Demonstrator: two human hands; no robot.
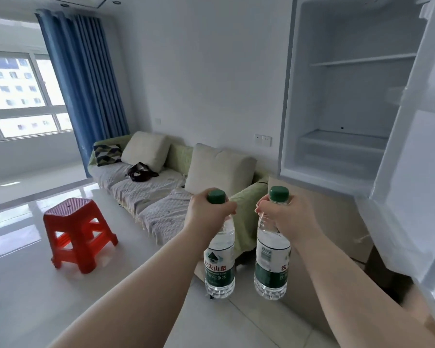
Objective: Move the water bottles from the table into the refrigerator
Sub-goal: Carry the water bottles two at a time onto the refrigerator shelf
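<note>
Fingers [230, 206] of left hand [207, 209] clench neck of left bottle [220, 262]; right hand [285, 218] grips neck of right bottle [271, 259] likewise. Both bottles hang upright in air, side by side, below and left of open refrigerator [349, 101]. Step: carry, probably close to placing. Next move calls for lift up and rightward onto shelf [362, 60] or compartment floor. Door [417, 172] swung wide at right, no hindrance. Sofa [148, 194] behind bottles, red stool [78, 229] well left; neither blocks path.

The two water bottles [220, 257] [271, 257] are clear with green caps and green-white labels. The stool [78, 229] is red, the curtain [83, 79] is blue, and the sofa [161, 197] is pale green with a grey quilted cover. One cushion [107, 154] has a dark, green and white geometric pattern.
</note>
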